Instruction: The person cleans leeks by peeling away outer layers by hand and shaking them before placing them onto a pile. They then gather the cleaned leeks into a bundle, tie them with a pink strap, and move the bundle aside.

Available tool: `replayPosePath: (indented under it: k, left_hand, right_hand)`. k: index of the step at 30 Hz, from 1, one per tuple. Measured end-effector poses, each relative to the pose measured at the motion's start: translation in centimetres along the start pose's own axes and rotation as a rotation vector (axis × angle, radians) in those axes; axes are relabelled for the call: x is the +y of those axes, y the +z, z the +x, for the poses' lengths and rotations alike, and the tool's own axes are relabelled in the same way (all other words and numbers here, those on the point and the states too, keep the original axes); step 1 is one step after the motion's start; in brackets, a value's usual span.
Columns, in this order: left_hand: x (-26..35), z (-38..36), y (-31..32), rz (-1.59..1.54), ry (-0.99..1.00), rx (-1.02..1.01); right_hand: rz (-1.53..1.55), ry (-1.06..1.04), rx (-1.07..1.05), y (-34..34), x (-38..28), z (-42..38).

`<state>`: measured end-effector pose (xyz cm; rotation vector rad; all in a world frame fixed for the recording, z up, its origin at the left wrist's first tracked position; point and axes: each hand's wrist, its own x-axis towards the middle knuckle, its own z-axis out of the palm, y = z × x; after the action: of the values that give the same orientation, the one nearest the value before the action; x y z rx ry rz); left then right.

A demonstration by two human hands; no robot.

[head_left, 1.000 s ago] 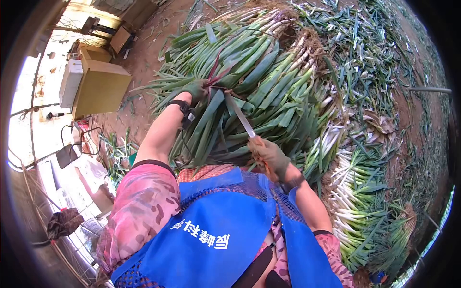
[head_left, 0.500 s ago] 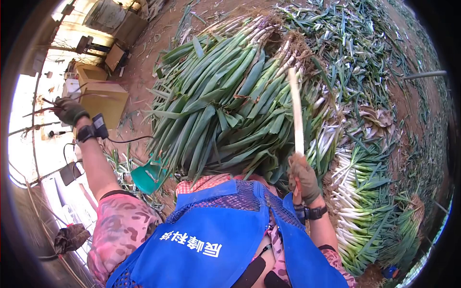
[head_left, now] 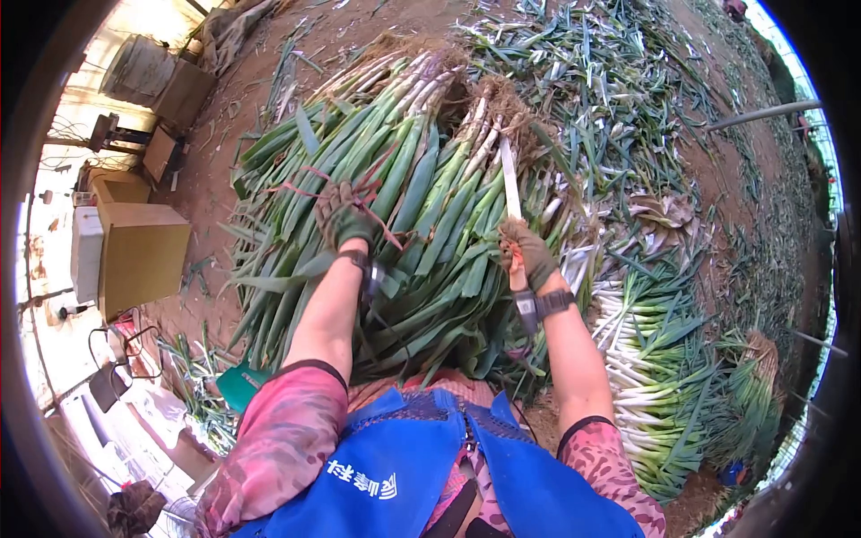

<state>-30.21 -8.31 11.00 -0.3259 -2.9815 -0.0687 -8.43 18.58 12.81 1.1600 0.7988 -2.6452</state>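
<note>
A big pile of leeks [head_left: 429,193] lies before me, roots away from me and green leaves toward my body. Over its left part is my gloved left hand [head_left: 339,217], closed around several thin reddish-brown strips [head_left: 384,235] that stick out on both sides. My gloved right hand [head_left: 531,253] grips a knife by its orange handle at the pile's right side. The long pale blade of the knife [head_left: 510,179] points away from me and overlaps the leek stalks near the roots.
Cleaned leeks with white stalks [head_left: 628,359] lie in a row on the right, beside an untrimmed bunch [head_left: 749,386]. Cut leaf scraps [head_left: 601,99] cover the ground beyond. A yellowish box [head_left: 143,255] stands at left, and a green plastic piece [head_left: 240,386] lies near my left elbow.
My left hand has swung in from the far left, bringing the strips over the leek pile. My right hand still holds the knife. The whole view has shifted a little.
</note>
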Motion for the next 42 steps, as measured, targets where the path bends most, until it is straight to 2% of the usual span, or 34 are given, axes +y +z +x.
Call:
replayPosePath:
  k: [2, 4, 5, 7, 9, 11, 14, 17, 20, 24, 25, 28, 30, 33, 35, 37, 38, 39, 40, 41, 42]
  left_hand:
    - [0.2, -0.5, 1.2, 0.078, -0.016, -0.167]
    - [-0.1, -1.0, 2.5, 0.111, -0.014, -0.134]
    - [0.0, -1.0, 2.2, 0.096, -0.016, -0.130]
    - [-0.2, -0.9, 2.7, 0.061, -0.014, -0.119]
    - [-0.2, -0.8, 2.8, 0.062, -0.017, -0.132]
    - [-0.8, -0.7, 3.9, 0.043, -0.027, -0.117]
    - [-0.2, -0.3, 2.6, 0.068, -0.069, -0.233]
    - [-0.7, -0.6, 4.0, 0.042, -0.045, -0.196]
    - [-0.4, -0.2, 3.4, 0.094, -0.071, -0.260]
    - [-0.3, -0.1, 2.7, 0.066, -0.083, -0.308]
    - [-0.2, 0.0, 2.7, 0.108, -0.088, -0.379]
    - [-0.5, -0.3, 3.5, 0.118, -0.066, -0.308]
    - [-0.6, -0.4, 3.6, 0.102, -0.063, -0.296]
    - [-0.3, -0.3, 3.0, 0.094, -0.076, -0.313]
    - [0.1, -0.1, 2.3, 0.100, -0.089, -0.343]
    - [-0.2, -0.5, 2.8, 0.094, -0.075, -0.302]
    - [-0.3, -0.3, 3.2, 0.087, -0.072, -0.277]
    - [-0.5, -0.1, 3.5, 0.073, -0.062, -0.273]
    - [-0.7, -0.1, 3.8, 0.061, -0.056, -0.269]
    - [-0.8, -0.6, 3.9, 0.045, -0.054, -0.277]
    - [-0.5, -0.9, 3.6, 0.039, -0.063, -0.275]
  right_hand:
    - [-0.022, 0.051, -0.004, 0.3, -2.0, 3.4]
    - [-0.087, -0.029, 0.115, 0.2, -1.9, 7.8]
    - [-0.171, -0.030, 0.247, 0.8, -1.6, 9.0]
    - [-0.118, -0.038, 0.288, -0.9, -0.5, 11.5]
    - [-0.410, -0.154, 0.468, 2.5, -0.2, 8.1]
    - [-0.423, -0.239, 0.412, 3.0, 2.8, 2.3]
    - [-0.433, -0.088, 0.506, 3.7, 5.8, -7.0]
    - [-0.448, -0.405, 0.647, 3.3, 7.1, -9.5]
    - [-0.302, -0.217, 0.541, 5.1, 2.7, -9.9]
    - [-0.190, 0.010, 0.405, 5.8, 4.0, -10.2]
    - [-0.175, 0.056, 0.377, 6.1, 4.3, -10.2]
    - [-0.187, 0.091, 0.358, 6.4, 2.1, -6.5]
    - [-0.141, 0.016, 0.335, 3.3, 0.4, 0.3]
    - [-0.270, -0.095, 0.359, -0.2, -2.0, 11.2]
    - [-0.203, -0.106, 0.338, -1.9, -2.7, 13.8]
    - [-0.044, -0.109, 0.354, -1.1, -2.4, 13.2]
    - [-0.209, -0.123, 0.363, 2.9, -1.9, 8.3]
    - [-0.312, -0.284, 0.391, 1.5, 1.6, 6.8]
    - [-0.501, -0.338, 0.508, 7.1, 0.6, -0.1]
    - [-0.482, -0.523, 0.516, 4.7, 2.2, -2.4]
    - [-0.452, -0.551, 0.542, 5.1, 2.6, -4.9]
